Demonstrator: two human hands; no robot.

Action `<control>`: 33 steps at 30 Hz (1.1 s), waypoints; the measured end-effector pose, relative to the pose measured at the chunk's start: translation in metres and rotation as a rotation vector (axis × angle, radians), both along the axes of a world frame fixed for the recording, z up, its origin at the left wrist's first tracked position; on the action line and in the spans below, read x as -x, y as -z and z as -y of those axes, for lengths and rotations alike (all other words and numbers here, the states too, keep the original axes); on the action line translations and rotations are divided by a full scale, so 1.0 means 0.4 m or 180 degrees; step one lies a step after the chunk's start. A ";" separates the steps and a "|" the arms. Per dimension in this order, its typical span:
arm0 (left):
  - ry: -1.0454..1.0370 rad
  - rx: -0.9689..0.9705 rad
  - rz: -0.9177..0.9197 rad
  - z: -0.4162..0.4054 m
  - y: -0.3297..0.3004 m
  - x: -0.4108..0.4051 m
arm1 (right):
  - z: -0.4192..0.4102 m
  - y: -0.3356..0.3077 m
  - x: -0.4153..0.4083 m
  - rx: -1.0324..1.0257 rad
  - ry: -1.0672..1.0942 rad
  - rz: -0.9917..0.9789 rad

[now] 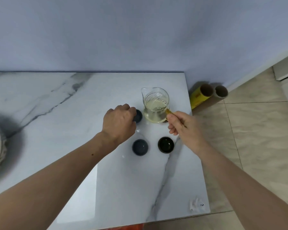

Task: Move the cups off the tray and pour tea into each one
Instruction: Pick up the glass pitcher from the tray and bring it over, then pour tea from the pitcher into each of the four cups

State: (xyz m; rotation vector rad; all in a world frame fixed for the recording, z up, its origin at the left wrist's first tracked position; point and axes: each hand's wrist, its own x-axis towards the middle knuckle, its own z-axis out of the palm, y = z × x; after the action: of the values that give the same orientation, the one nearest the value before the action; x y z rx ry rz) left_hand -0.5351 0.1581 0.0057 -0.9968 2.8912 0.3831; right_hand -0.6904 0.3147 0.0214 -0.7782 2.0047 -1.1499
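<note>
While my left hand (119,121) gripped the far cup (138,116) on the table (56,113), my right hand (181,123) pinched the pitcher (155,105) handle; two near cups stood ready, one seemingly filled, pouring remained.
</note>
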 end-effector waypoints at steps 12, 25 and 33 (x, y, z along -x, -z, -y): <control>0.0044 -0.0080 0.0006 -0.063 0.121 0.138 | -0.071 0.077 0.186 -0.0019 -0.0352 -0.0620; 0.0060 -0.0055 -0.0275 -0.074 0.209 0.233 | -0.073 0.153 0.320 0.0446 -0.0385 -0.1118; 0.0173 0.0263 -0.0249 -0.072 0.244 0.261 | -0.069 0.165 0.386 0.0498 -0.0511 -0.1296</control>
State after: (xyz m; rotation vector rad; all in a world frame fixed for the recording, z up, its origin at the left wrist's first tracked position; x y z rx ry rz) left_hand -0.6395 0.1870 -0.0919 -0.9321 3.0198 0.3085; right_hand -0.8446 0.3422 -0.0448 -1.3172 2.1409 -1.1314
